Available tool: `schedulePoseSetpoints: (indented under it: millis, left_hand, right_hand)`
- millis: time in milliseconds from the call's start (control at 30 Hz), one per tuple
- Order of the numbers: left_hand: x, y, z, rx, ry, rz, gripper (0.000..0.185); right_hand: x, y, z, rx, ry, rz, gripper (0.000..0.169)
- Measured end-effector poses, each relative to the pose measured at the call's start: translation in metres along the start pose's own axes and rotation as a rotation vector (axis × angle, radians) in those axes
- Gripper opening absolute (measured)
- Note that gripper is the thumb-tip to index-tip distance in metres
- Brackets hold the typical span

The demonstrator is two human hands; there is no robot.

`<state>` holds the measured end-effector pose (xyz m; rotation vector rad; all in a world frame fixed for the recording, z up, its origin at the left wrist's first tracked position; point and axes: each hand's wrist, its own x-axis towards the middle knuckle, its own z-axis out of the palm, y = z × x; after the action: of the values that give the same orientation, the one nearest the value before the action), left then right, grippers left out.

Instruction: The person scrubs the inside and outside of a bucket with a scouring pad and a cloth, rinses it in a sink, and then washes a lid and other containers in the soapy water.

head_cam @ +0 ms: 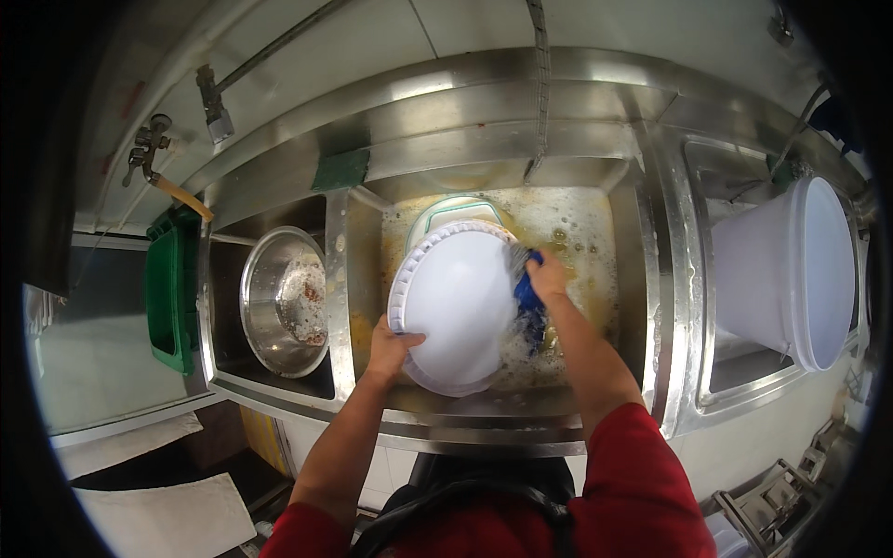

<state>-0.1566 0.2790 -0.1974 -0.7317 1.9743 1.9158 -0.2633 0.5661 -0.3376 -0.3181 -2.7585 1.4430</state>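
My left hand [394, 349] grips the lower left rim of a round white plastic lid [453, 307], thumb on top of its face. The lid is held tilted over the middle basin of a stainless steel sink [338, 279], which contains murky, foamy water. At the lid's right edge, my right hand [545, 276] holds a blue cloth [528, 300] with a grey scrubbing part [518, 259] against the rim; the cloth's lower end hangs into the water. Behind the lid, partly hidden by it, lies a pale container or lid with a green edge [464, 208].
A dirty steel bowl [286, 300] sits in the left basin. The right basin holds a large white plastic bucket [767, 272] on its side. A green bin [169, 293] stands left of the sink, below a wall tap [146, 150]. A hose [541, 84] hangs over the middle basin.
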Motion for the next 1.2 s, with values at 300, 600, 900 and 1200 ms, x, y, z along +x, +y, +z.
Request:
schedulePoseSetpoints:
  millis: [300, 600, 900, 1200]
  left_hand:
    - [-0.004, 0.006, 0.006, -0.003, 0.072, -0.026, 0.048]
    - [-0.019, -0.006, 0.010, -0.023, 0.151, -0.004, 0.041]
    - [-0.005, 0.006, 0.005, -0.174, 0.128, -0.082, 0.048]
    - [0.016, -0.011, -0.009, -0.094, 0.106, -0.043, 0.051]
  right_hand:
    - [-0.032, -0.147, -0.008, 0.382, 0.043, -0.308, 0.030]
    - [0.002, -0.176, 0.042, -0.218, -0.029, -0.407, 0.035]
    - [0.027, -0.067, 0.009, -0.454, -0.158, -0.158, 0.041]
    - [0.012, -0.152, 0.024, 0.094, -0.265, -0.351, 0.029]
